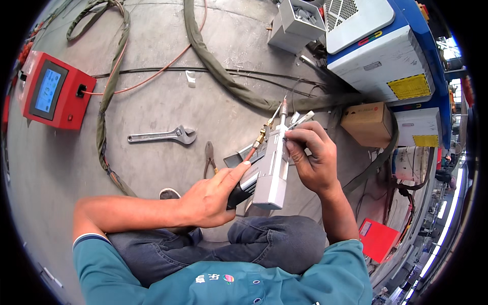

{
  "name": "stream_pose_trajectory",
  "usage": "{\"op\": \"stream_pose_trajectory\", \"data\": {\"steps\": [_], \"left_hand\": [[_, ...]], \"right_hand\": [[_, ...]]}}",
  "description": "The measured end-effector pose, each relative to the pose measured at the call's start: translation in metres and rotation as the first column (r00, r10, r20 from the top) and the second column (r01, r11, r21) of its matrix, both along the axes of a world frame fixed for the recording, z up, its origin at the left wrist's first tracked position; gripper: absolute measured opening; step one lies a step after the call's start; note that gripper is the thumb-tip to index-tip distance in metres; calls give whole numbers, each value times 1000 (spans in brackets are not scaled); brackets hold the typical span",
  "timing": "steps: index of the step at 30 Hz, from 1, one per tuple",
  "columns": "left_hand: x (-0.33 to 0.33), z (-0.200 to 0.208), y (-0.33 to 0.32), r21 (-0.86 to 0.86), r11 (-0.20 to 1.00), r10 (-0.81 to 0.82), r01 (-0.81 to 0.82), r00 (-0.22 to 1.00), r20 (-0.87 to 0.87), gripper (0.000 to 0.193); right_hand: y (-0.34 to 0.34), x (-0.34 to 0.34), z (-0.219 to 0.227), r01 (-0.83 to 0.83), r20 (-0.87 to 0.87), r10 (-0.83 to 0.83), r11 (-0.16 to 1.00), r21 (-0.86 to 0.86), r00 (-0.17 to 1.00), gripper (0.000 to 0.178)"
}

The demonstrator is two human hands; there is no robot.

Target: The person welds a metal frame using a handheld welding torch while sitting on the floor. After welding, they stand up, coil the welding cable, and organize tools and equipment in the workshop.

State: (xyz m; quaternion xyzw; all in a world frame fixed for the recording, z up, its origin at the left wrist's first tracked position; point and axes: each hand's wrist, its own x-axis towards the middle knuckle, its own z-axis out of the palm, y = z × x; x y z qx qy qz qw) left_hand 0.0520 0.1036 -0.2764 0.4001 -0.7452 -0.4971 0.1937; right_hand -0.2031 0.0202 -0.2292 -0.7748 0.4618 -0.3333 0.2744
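A long grey metal welding gun slants over my lap, its narrow tip pointing away from me. My left hand is wrapped round its black grip, thumb along the body. At the gun's right side my right hand is closed, thumb and curled fingers pressed together against the edge. Whatever small part they pinch is hidden. Brass fittings with an orange hose run along the gun's left side. On the floor to the left lie pliers and an adjustable wrench.
A red box with a screen stands far left. Fabric-sleeved cables cross the floor. At the right are a cardboard box, a blue-and-white cabinet, a grey bin of parts and a red case.
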Motion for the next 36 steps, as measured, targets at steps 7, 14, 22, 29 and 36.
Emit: {"op": "stream_pose_trajectory", "data": {"steps": [7,14,22,29,36], "left_hand": [[8,-11,6,177,974,-174,143,969,173,102],[23,-31,15,155,971,-206,183,968,147,104],[39,-46,16,336,918,-265,212,957,120,99],[36,-50,5,523,848,-261,86,926,271,94],[34,-63,5,522,852,-228,51,932,282,94]], "right_hand": [[23,-8,-35,81,-160,-55,984,158,986,13],[52,-9,-76,53,81,-74,969,242,994,18],[78,1,-119,34,151,-103,916,400,983,18],[82,9,-146,62,316,-196,920,386,928,23],[82,8,-162,90,302,-226,910,404,926,24]]}}
